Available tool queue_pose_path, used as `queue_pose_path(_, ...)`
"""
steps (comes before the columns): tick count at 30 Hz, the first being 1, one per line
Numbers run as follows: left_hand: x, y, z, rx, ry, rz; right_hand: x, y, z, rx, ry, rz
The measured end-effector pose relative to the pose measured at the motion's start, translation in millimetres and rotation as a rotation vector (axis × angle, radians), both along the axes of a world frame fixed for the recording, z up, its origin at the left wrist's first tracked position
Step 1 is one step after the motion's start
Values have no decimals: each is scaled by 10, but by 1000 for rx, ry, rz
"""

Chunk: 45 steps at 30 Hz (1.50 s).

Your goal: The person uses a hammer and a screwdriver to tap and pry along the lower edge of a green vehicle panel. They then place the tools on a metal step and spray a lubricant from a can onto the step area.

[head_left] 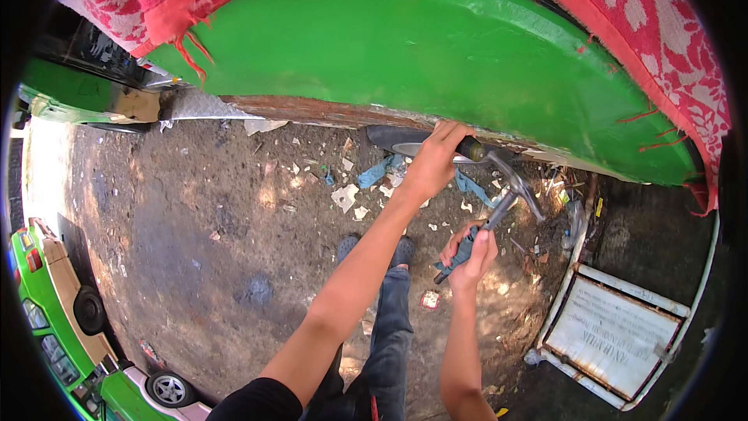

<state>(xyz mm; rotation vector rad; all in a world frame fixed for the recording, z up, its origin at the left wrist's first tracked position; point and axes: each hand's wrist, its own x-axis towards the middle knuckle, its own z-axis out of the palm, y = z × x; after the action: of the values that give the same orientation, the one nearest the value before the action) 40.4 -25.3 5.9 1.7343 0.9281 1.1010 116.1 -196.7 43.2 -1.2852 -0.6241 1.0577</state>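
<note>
Along the lower edge of a green painted vehicle panel (374,47), my left hand (432,164) grips a short dark tool (472,148) at the panel's browned strip. My right hand (471,257) is closed round the cloth-wrapped handle of a metal hammer (518,187), below and right of my left hand. The hammer's head is beside the outer end of the dark tool; I cannot tell whether they touch. A vehicle wheel (389,137) is partly hidden behind my left hand.
Red-and-white patterned cloth (662,47) drapes over the panel. Green vehicles (47,320) stand at left. A rusty framed white sign (600,327) lies at right. Paper scraps (345,196) and blue strips (374,171) litter the ground by my feet (351,245).
</note>
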Motion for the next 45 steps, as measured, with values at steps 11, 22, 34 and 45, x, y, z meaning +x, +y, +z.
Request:
queue_pose_path(11, -40, 79, -3, 30, -57, 13, -44, 62, -2, -100, -34, -16)
queue_pose_path(22, -205, 224, 9, -122, -93, -8, -69, 157, -31, -142, -76, -34)
queue_pose_path(34, -285, 250, 58, -93, 11, -67, -22, 112, 291, -211, -403, 52)
queue_pose_path(45, -381, -157, -38, -262, 141, 71, -77, -298, 71, -227, -280, 120)
